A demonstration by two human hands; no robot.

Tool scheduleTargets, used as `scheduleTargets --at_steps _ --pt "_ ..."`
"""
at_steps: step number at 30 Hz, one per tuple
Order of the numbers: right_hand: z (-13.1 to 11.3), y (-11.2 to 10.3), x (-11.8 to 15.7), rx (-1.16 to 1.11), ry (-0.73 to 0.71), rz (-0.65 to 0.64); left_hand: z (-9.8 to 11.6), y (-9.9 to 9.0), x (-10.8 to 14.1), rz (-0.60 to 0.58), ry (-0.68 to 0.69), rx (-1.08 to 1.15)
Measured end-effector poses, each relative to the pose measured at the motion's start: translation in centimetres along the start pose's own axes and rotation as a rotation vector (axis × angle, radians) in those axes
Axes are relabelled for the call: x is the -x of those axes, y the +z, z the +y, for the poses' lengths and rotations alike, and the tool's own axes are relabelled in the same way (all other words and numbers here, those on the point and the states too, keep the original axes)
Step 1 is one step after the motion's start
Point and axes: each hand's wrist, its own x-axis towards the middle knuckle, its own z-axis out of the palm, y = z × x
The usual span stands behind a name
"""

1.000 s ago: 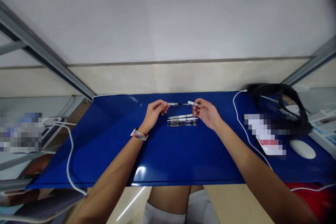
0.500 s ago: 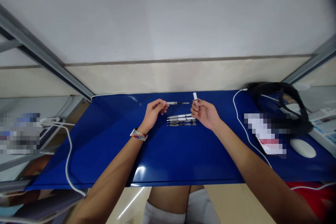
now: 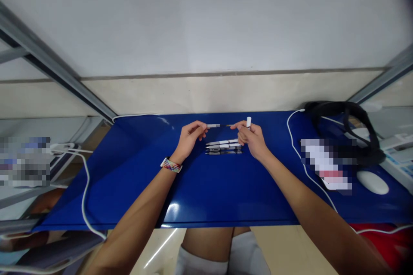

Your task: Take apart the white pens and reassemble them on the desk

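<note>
My left hand [image 3: 191, 136] is closed on the grey front part of a pen [image 3: 213, 126], held level above the table. From its right end a thin dark refill [image 3: 226, 125] sticks out. My right hand [image 3: 252, 137] is closed around a white pen barrel [image 3: 248, 122], whose end stands up past the fingers. Its fingertips reach the refill's right end; whether they pinch it or only touch it I cannot tell. Just below the hands, several pens [image 3: 222, 144] lie side by side on the blue table [image 3: 226, 189], partly behind my right fingers.
To the right lie a black strap headset [image 3: 348, 111], a blurred-out phone-like object [image 3: 325, 165] and a white mouse [image 3: 372, 181]. A white cable [image 3: 292, 137] runs along that side. Another cable [image 3: 85, 189] hangs at the left edge. A wall [image 3: 206, 94] rises behind the table.
My right hand has moved its fingertips to the refill's free end, and the white barrel in it has shifted slightly right. My left hand holds nearly still.
</note>
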Motion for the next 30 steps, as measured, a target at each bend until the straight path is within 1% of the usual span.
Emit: scheduleTargets --at_steps 4,6,11,13,14,16,18,20,24,30 --pt "-0.1 0.0 0.0 0.113 -0.04 0.086 0.0 0.0 0.1 -0.037 0.011 -0.033" --pt "-0.1 0.0 0.1 0.132 -0.063 0.122 -0.1 0.0 0.1 -0.044 0.014 -0.043" --pt "-0.5 -0.8 0.1 0.207 -0.196 0.258 0.0 -0.2 0.0 -0.021 0.025 -0.047" --pt "-0.6 -1.1 0.1 0.275 -0.249 0.284 0.0 -0.2 0.0 -0.022 0.031 -0.06" --pt "-0.6 -1.1 0.2 0.31 -0.266 0.28 0.0 -0.2 0.0 -0.026 0.036 -0.071" --pt "-0.5 -1.1 0.3 0.365 -0.261 0.224 0.0 0.0 0.1 -0.044 0.044 -0.096" --pt "-0.3 -0.8 0.4 0.376 -0.217 0.147 -0.1 0.1 0.1 -0.062 0.043 -0.114" --pt "0.0 -0.6 0.4 0.355 -0.166 0.099 -0.1 0.1 0.2 -0.069 0.034 -0.122" --pt "0.1 -0.6 0.1 0.307 -0.121 0.088 -0.1 -0.2 0.0 -0.054 0.035 -0.122" --pt "-0.4 -1.4 0.0 0.302 -0.169 0.156 -0.4 -0.6 -0.2 -0.044 0.048 -0.118"
